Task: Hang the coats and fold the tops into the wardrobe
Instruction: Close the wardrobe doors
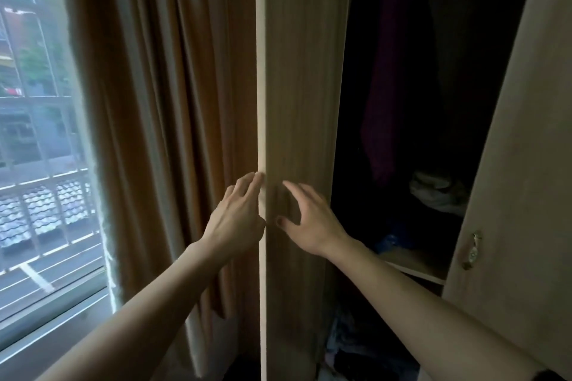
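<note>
At the far left, a window (37, 133) looks out on a railing and a street, and a brown curtain (161, 102) hangs in folds just beside it. Right of the curtain, your left hand (238, 216) reaches forward with its fingers straight and together, holding nothing. Its fingertips touch the pale outer edge of the left wardrobe door (303, 86). That door stands swung out, nearly edge-on to you, between your two hands. Your right hand (312, 223) is on the door's inner side, fingers spread and relaxed, gripping nothing. Its thumb lies close against the wood grain, but you cannot tell if the fingers touch.

Further right, the wardrobe (418, 269) stands open and dark inside. A purple garment (390, 86) hangs in its upper part. Below it, a pale heap of clothes (436, 192) and something blue (391, 240) lie on the shelf. More clothes (349, 346) are piled low down, under the shelf. At the far right, the right wardrobe door (526, 164) also stands open, with a metal handle (473, 249) near its edge.
</note>
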Action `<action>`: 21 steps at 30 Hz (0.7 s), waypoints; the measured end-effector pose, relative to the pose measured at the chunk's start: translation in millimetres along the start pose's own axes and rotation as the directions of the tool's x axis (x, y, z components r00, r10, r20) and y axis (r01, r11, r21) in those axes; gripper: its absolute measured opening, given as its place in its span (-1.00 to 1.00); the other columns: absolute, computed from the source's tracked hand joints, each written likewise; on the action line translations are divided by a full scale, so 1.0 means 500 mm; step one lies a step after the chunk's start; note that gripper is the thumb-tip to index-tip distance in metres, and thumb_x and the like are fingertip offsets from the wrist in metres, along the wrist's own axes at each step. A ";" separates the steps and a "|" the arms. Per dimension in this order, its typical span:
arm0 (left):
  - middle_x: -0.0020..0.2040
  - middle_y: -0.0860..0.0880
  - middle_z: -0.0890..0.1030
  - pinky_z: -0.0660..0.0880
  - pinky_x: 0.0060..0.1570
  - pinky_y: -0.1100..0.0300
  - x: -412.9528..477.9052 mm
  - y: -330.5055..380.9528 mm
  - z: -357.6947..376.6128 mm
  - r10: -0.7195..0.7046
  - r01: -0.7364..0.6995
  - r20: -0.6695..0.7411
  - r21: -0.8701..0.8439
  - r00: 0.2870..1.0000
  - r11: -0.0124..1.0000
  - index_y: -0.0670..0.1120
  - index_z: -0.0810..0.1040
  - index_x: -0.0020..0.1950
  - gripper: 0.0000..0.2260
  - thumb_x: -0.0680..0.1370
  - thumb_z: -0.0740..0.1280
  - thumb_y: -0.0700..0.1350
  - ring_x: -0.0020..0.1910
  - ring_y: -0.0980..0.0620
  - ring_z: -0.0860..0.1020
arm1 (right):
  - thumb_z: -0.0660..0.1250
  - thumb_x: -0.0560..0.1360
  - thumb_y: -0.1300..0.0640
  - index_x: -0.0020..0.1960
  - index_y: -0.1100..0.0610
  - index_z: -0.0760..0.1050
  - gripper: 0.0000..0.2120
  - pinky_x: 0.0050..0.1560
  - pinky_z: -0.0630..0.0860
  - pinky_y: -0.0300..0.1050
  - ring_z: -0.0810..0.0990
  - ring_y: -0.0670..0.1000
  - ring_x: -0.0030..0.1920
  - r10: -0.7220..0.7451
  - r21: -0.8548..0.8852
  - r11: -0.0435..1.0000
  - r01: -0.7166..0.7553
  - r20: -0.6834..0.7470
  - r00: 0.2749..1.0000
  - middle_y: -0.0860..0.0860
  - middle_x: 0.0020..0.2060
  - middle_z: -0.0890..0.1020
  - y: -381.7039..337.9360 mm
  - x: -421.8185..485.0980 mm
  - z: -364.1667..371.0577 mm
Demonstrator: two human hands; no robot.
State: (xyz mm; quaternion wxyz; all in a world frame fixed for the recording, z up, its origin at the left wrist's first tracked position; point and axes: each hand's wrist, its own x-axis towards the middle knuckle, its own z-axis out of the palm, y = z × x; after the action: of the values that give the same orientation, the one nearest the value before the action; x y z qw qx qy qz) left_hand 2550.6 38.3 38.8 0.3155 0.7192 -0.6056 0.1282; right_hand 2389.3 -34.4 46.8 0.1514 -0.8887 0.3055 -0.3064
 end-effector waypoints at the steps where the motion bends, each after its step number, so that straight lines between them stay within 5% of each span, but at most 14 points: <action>1: 0.53 0.03 0.23 0.44 0.25 0.04 0.001 -0.004 0.004 0.009 -0.009 0.001 -0.012 1.000 1.000 0.04 0.08 0.57 -0.27 0.46 0.32 -0.19 0.43 -0.09 0.32 | 0.34 0.56 -0.07 0.57 -0.08 0.07 -0.31 0.43 0.27 0.00 0.19 0.03 0.52 0.007 -0.004 1.000 -0.006 0.007 1.000 -0.07 0.54 0.19 -0.006 0.004 0.003; 21: 0.47 0.00 0.38 0.35 0.22 0.22 0.006 -0.025 0.019 0.182 -0.202 -0.122 -0.179 0.976 0.963 -0.09 0.23 0.57 -0.25 0.40 0.29 -0.41 0.31 -0.04 0.40 | 0.36 0.51 -0.15 0.55 -0.24 -0.02 -0.24 0.46 0.26 0.22 0.07 0.08 0.56 0.133 -0.143 0.983 -0.117 0.106 0.985 -0.10 0.58 0.00 0.024 0.004 0.029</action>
State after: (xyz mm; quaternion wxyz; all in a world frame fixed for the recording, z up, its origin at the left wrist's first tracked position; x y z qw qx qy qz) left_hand 2561.3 30.9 29.6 0.4001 0.6160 -0.6645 0.1374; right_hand 2394.4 -43.9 31.3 0.1270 -0.8922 0.3718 -0.2228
